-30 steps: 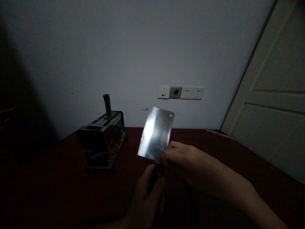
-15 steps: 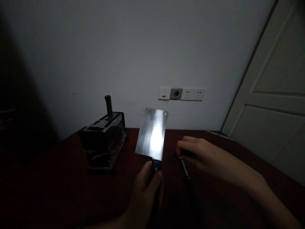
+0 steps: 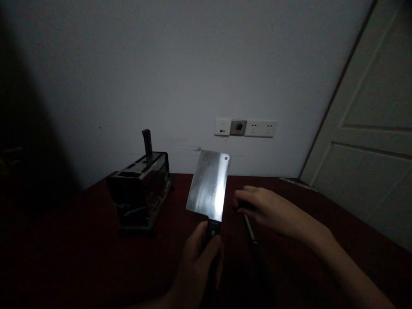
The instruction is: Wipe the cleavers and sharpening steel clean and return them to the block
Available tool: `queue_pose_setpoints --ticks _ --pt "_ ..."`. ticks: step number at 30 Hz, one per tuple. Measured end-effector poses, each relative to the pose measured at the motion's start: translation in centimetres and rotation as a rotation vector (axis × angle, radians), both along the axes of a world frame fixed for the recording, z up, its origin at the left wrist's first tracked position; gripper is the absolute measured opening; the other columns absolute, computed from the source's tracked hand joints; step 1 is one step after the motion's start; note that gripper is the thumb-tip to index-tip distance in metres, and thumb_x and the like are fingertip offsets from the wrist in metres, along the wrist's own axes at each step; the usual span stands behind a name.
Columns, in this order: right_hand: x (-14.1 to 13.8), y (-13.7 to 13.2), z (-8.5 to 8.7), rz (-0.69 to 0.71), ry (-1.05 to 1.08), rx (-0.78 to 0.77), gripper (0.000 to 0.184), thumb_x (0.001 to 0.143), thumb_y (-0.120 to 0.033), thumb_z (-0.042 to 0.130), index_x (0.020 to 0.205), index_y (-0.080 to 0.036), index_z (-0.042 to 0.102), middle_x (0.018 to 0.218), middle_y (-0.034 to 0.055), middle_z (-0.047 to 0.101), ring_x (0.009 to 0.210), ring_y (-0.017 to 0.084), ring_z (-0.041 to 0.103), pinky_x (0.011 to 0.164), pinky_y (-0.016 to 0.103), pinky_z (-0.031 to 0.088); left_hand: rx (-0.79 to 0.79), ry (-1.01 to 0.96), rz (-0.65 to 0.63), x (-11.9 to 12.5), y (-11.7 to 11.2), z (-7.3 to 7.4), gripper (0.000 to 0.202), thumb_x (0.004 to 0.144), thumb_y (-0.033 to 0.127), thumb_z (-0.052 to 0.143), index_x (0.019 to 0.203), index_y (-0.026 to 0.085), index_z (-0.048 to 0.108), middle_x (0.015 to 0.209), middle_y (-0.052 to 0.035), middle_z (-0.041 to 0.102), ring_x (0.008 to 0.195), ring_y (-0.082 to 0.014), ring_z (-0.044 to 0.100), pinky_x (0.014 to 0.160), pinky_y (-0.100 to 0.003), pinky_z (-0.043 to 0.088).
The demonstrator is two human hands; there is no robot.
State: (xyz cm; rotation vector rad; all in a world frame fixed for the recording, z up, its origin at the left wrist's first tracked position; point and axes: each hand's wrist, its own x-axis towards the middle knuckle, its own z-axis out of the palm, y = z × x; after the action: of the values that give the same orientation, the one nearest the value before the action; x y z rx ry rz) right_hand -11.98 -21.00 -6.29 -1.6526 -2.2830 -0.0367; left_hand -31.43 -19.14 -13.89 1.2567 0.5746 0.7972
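My left hand (image 3: 198, 264) is wrapped round the dark handle of a steel cleaver (image 3: 208, 185), whose broad blade stands upright over the dark red table (image 3: 80, 257). Just right of the blade, my right hand (image 3: 264, 207) has its fingers curled on the top of a thin metal rod (image 3: 249, 229) that slants down toward me; its lower part fades into the dark. A black knife block (image 3: 140, 189) stands to the left with one dark knife handle (image 3: 147, 142) sticking up from it.
A white wall runs behind the table, with a row of sockets (image 3: 246, 128) above the table edge. A white door (image 3: 370, 141) stands at the right. The left side of the room is in deep shadow.
My right hand has drawn away from the base of the cleaver blade to the right, taking the rod with it. The cleaver has turned slightly and stays upright in my left hand.
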Motion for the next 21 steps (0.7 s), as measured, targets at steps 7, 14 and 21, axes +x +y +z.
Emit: queue_pose_setpoints --ticks 7,14,21 --pt "-1.1 4.1 -5.1 0.107 -0.109 0.118 0.021 0.076 -0.006 0.049 0.089 -0.018 0.06 0.086 0.0061 0.063 0.077 0.016 0.057 0.059 0.025 0.037 0.046 0.024 0.009 0.2 0.2 0.0 0.025 0.081 0.042 0.049 0.078 0.017 0.045 0.056 0.0063 0.045 0.033 -0.0014 0.037 0.03 -0.013 0.027" --pt "-4.3 6.6 -11.3 0.085 -0.27 0.194 0.009 0.075 -0.014 0.054 0.072 -0.017 0.062 0.072 0.0044 0.066 0.065 0.015 0.055 0.049 0.024 0.031 0.051 0.024 0.012 -0.1 0.0 0.4 0.027 0.079 0.043 0.049 0.076 0.017 0.044 0.058 0.0056 0.046 0.032 -0.0016 0.037 0.03 -0.013 0.028" --pt "-5.5 5.3 -10.6 0.144 -0.259 -0.043 0.012 0.072 -0.027 0.056 0.066 -0.019 0.063 0.072 0.0035 0.066 0.064 0.018 0.059 0.05 0.025 0.034 0.025 -0.008 -0.003 0.0 0.1 0.1 0.026 0.077 0.042 0.051 0.076 0.017 0.045 0.058 0.0054 0.048 0.032 -0.0021 0.039 0.03 -0.014 0.029"
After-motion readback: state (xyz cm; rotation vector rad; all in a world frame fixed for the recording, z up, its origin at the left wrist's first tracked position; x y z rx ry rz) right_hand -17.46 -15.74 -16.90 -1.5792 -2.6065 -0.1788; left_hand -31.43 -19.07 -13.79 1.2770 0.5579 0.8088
